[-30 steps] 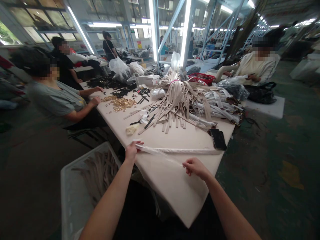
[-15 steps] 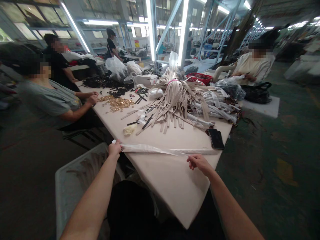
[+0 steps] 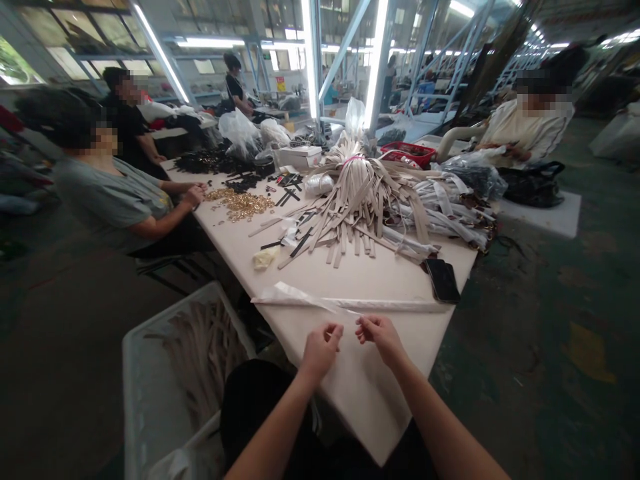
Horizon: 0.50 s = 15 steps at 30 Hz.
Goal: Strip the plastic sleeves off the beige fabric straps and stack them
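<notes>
My left hand (image 3: 320,350) and my right hand (image 3: 380,337) hover close together above the bare cream table top (image 3: 360,400). Their fingertips are pinched, with nothing visible in them. Just beyond them, a long strap in a clear plastic sleeve (image 3: 350,304) lies across the table, its loose film end at the left. Neither hand touches it. Further on stands a large fanned bundle of beige straps (image 3: 355,193), with black strips (image 3: 297,243) near its left side.
A white crate of beige straps (image 3: 145,380) stands at my left. A phone (image 3: 441,280) lies near the table's right edge. Gold fittings (image 3: 240,205) lie by a co-worker's hands (image 3: 195,195). A red tray (image 3: 407,155) and plastic bags sit further back.
Both hands have let go of the sleeved strap and moved together toward the middle, nearer me. The strap now lies on the table, and the view has shifted slightly.
</notes>
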Each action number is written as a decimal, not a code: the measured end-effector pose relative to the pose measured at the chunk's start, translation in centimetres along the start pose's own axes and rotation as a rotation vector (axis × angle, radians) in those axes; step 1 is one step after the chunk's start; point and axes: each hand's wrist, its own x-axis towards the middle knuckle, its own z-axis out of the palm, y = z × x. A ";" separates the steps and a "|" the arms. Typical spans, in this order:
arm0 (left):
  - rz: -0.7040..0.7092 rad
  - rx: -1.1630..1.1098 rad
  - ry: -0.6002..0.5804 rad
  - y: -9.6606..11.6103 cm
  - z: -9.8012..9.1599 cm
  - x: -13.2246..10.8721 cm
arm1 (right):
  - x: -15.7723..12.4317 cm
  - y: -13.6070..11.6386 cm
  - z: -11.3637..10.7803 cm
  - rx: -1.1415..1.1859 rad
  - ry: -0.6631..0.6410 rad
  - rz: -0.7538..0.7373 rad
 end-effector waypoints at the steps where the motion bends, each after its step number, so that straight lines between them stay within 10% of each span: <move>1: -0.085 -0.138 -0.069 -0.3 1.9 -0.4 | -0.1 0.1 0.9 0.045 -0.010 -0.006; 5: -0.174 -0.496 -0.024 -0.6 5.1 0.3 | -0.1 0.9 3.7 0.113 -0.062 -0.017; 15: -0.080 -0.662 0.163 -0.3 0.6 4.8 | 4.5 -1.3 5.5 -0.424 -0.194 0.026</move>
